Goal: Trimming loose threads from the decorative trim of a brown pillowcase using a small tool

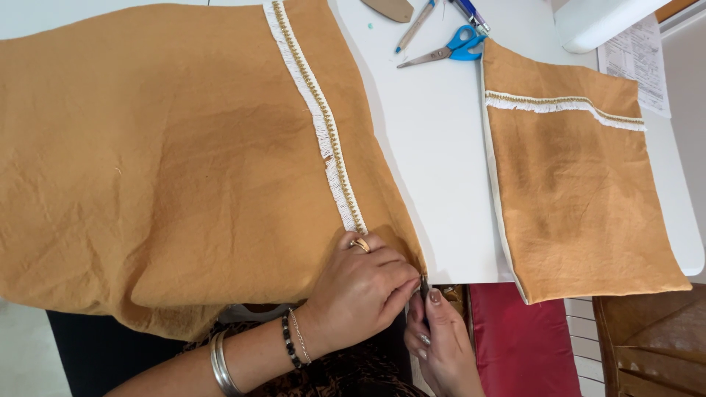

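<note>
- Mustard fabric (162, 162) with white fringe trim (323, 125), spread over the table's (434, 184) left part, corner hanging off the near edge.
- Left hand (364, 290) pressed on that corner, fingers curled together, pinching the hem.
- Right hand (441, 345) below the edge, fingertips closed on the same hem around something small and dark, too hidden to identify.
- Likely risk: hem slipping from the pinch, pulled by the overhanging cloth.
- Second trimmed piece (581, 198) at the right edge; scissors (448, 50) near the far edge.

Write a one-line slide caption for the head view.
Both hands, left and right, pinch the corner of a large tan cloth with white fringe trim on a white table.
</note>
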